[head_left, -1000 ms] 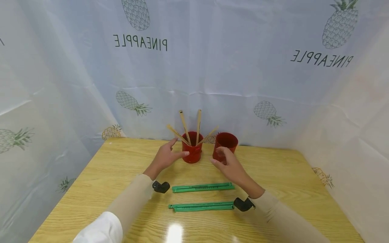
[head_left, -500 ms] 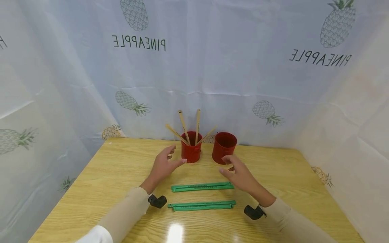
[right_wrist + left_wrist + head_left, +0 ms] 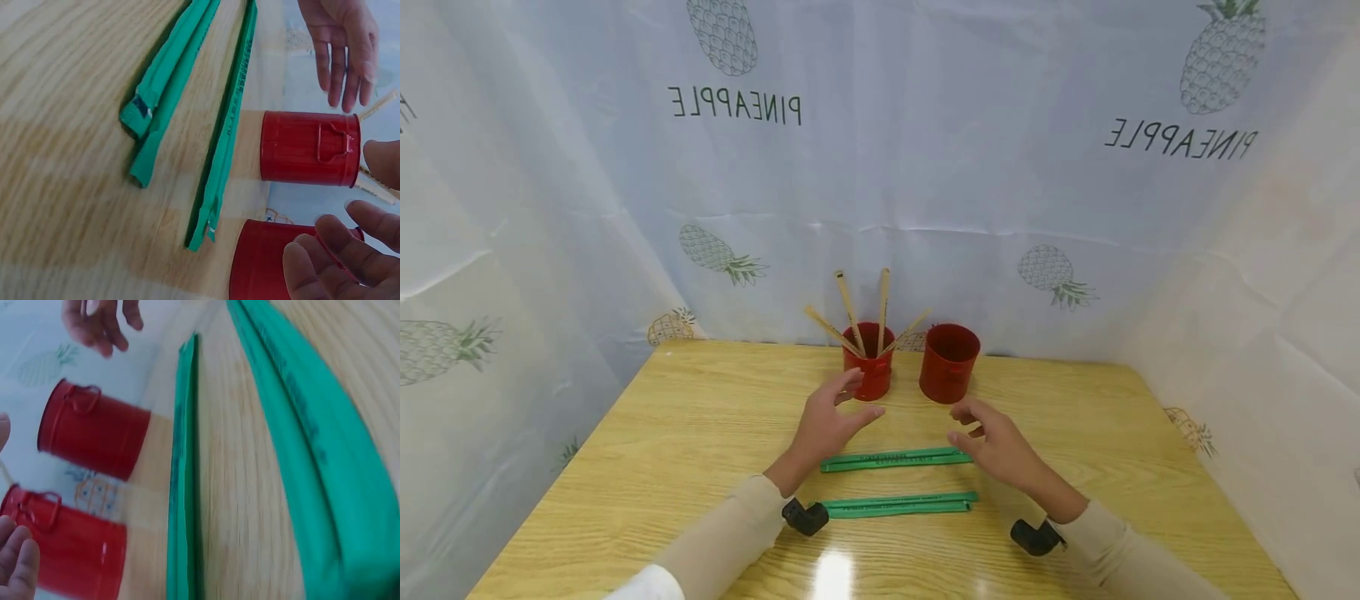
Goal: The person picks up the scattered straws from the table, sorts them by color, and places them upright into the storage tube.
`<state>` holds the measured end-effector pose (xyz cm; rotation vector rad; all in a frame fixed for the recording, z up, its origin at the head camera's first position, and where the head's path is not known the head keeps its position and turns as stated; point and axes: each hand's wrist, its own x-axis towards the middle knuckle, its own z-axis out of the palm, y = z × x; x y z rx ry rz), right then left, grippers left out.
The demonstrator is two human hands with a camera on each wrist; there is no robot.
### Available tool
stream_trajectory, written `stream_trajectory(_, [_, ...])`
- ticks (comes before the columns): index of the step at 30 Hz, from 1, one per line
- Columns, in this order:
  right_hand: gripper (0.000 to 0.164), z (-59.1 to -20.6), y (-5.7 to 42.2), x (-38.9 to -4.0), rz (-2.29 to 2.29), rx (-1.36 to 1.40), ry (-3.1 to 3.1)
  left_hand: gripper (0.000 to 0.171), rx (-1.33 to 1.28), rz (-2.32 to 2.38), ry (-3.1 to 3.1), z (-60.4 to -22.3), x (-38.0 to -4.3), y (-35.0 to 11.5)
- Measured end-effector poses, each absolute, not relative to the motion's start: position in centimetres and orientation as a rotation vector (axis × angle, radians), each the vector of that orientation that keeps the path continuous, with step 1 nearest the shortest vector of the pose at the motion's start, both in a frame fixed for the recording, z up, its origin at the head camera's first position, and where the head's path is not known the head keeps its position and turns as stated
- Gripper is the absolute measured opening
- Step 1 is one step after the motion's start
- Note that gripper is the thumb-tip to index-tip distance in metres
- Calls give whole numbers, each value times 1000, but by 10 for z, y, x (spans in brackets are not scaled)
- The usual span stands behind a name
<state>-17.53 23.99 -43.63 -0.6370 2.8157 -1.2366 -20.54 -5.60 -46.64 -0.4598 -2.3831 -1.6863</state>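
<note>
My left hand [image 3: 826, 427] hovers in front of the left red cup [image 3: 874, 379], thumb and fingers spread apart and holding nothing. That cup bears several light wooden sticks [image 3: 850, 313], leaning outward over its rim. To its right stands a second red cup [image 3: 946, 375], with no sticks showing above its rim. My right hand [image 3: 1003, 450] hangs in front of this cup, its fingers loosely bent and nothing in them. Between the hands lies a long, narrow green packet with dark print [image 3: 895, 459]. A similar green packet [image 3: 898, 506] lies nearer me, roughly parallel to it.
The wooden table [image 3: 700, 433] carries all these things. Behind it hangs a white curtain [image 3: 880, 167] printed with pineapples, which also closes in both sides. The cups stand close to the table's far edge. Each wrist wears a small black camera [image 3: 1036, 537].
Both hands have drawn back from the cups toward me. The right hand has also shifted right; the left moved a little left, then back to the right. Cups, sticks and packets stay put.
</note>
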Motion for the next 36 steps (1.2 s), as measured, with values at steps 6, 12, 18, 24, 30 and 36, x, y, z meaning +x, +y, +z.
stream_trajectory(6, [23,-437,241,-170,-1214,-633,2804,69,-556,-1718,-2362,-462,-203,-34])
stream_trajectory(12, [20,-441,238,-171,-1165,-734,2826,72,-611,-1723,-2381,-455,-209,-11])
stream_trajectory(18, [10,-444,229,-178,-1046,-859,2874,77,-560,-1715,-2400,-453,-222,10])
stream_trajectory(24, [5,-451,222,-181,-943,-929,2908,82,-495,-1691,-2411,-449,-236,26])
stream_trajectory(30, [8,-455,219,-182,-835,-1011,2907,89,-457,-1700,-2477,-446,-247,35])
stream_trajectory(36, [6,-456,220,-181,-738,-1077,2851,91,-467,-1697,-2518,-443,-256,38])
